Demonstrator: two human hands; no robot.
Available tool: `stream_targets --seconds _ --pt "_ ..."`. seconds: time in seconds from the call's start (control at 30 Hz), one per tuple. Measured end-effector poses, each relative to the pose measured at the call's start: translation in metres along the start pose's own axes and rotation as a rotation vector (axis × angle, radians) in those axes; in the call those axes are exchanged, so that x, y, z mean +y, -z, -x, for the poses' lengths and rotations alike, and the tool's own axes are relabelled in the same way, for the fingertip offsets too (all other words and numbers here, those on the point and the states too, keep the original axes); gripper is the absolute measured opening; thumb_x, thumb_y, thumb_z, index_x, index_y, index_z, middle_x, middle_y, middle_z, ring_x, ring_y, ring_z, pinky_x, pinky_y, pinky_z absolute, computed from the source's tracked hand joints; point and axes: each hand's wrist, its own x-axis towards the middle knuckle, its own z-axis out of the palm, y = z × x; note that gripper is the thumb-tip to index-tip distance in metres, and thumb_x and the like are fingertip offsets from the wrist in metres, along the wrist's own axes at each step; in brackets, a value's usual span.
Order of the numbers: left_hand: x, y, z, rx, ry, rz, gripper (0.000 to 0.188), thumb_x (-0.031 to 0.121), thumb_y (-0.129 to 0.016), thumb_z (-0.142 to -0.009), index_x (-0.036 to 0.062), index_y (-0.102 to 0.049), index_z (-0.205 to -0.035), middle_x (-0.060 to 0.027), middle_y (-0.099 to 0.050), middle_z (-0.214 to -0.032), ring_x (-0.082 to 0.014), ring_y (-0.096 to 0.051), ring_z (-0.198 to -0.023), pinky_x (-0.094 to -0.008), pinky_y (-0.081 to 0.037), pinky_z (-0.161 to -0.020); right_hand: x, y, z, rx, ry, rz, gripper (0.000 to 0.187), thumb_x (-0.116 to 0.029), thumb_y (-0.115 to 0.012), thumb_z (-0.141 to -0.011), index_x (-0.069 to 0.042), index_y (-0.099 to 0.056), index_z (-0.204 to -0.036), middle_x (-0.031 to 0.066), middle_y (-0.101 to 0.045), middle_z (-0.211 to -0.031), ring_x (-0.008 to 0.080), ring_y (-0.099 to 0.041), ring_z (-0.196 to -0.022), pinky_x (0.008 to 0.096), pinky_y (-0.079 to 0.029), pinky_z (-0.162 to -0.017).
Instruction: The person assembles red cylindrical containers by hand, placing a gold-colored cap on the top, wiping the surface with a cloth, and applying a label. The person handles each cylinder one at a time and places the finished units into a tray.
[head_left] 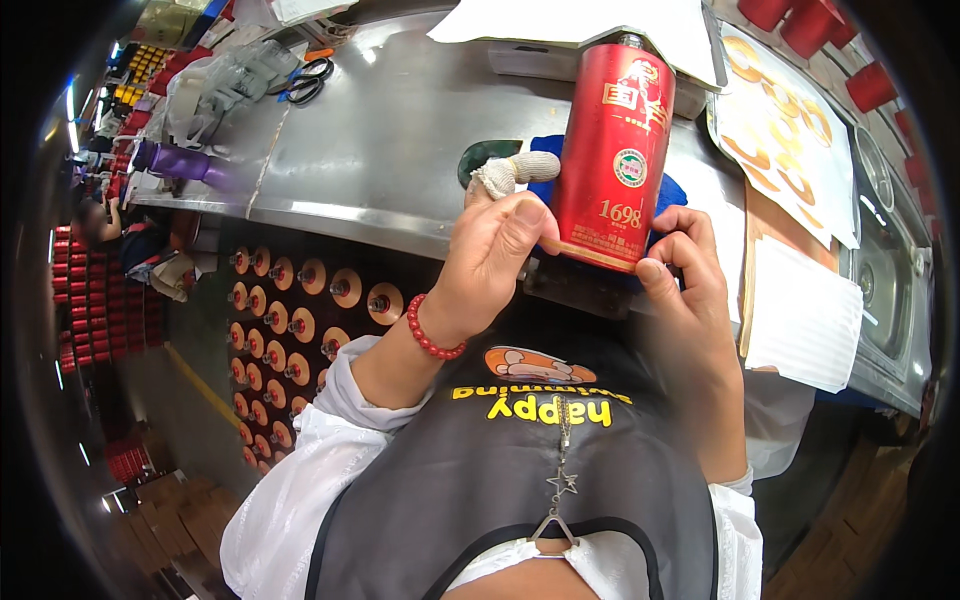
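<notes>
A red bottle (612, 150) with gold lettering, a round green-and-white label and a gold band round its base lies tilted over a blue cloth (672, 195). Its neck points away from me and its base is towards my apron. My left hand (495, 240) is closed at the base's left edge, thumb bent in and a fingertip against the red side. White knitted covers (510, 175) wrap a thumb or finger of that hand. Curled round the base's right corner, my right hand (685, 270) pinches the edge with thumb and fingers. Whether a thin strip is between the fingertips, I cannot make out.
Scissors (308, 80) and clear plastic wrap (235, 85) lie on the metal bench (370, 130). Left stands a purple cylinder (175, 160); below are rows of bottles (300, 320). Right are a sheet with gold cutouts (785, 120), white papers (805, 310) and a sink (885, 290).
</notes>
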Motion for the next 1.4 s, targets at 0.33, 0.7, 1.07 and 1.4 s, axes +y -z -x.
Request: stream_targets --seconds 0.33,0.7,1.07,1.4 --pt "0.0059 -0.0067 -0.0013 0.049 -0.071 -0.196 0.021 0.020 -0.071 -0.091 0.0064 -0.059 -0.080 -0.0208 -0.047 -0.143 -0.0235 -0.042 -0.129 -0.0378 -0.030 -0.109 0.0025 0.0025 0.0003 -0.014 -0.002 -0.011 0.023 -0.015 -0.068 -0.095 -0.001 -0.055 -0.083 0.0143 -0.047 -0.112 0.0230 -0.049 -0.106 0.0324 -0.043 -0.091" --pt "0.0032 -0.0059 -0.0015 0.041 -0.046 -0.152 0.019 0.018 -0.070 -0.092 0.0066 -0.060 -0.081 -0.0185 -0.045 -0.146 -0.0231 -0.040 -0.132 -0.0379 -0.028 -0.110 0.0020 0.0000 -0.0003 0.006 0.022 0.016 0.023 -0.014 -0.070 -0.093 -0.001 -0.055 -0.083 0.0153 -0.049 -0.110 0.0250 -0.050 -0.106 0.0335 -0.043 -0.092" --pt "0.0029 -0.0061 -0.0016 0.030 -0.056 -0.168 0.020 0.019 -0.070 -0.092 0.0063 -0.060 -0.081 -0.0185 -0.045 -0.146 -0.0223 -0.039 -0.131 -0.0370 -0.029 -0.109 0.0030 -0.0001 -0.0004 0.010 0.034 0.046 0.024 -0.015 -0.071 -0.093 -0.001 -0.055 -0.083 0.0157 -0.048 -0.110 0.0261 -0.050 -0.104 0.0344 -0.044 -0.092" --pt "0.0033 -0.0064 -0.0014 0.046 -0.054 -0.164 0.020 0.018 -0.070 -0.092 0.0061 -0.060 -0.080 -0.0195 -0.046 -0.144 -0.0226 -0.041 -0.129 -0.0365 -0.030 -0.108 0.0047 -0.0013 -0.0009 0.011 0.040 0.055 0.024 -0.015 -0.071 -0.093 -0.001 -0.055 -0.083 0.0157 -0.048 -0.111 0.0263 -0.050 -0.106 0.0345 -0.044 -0.092"
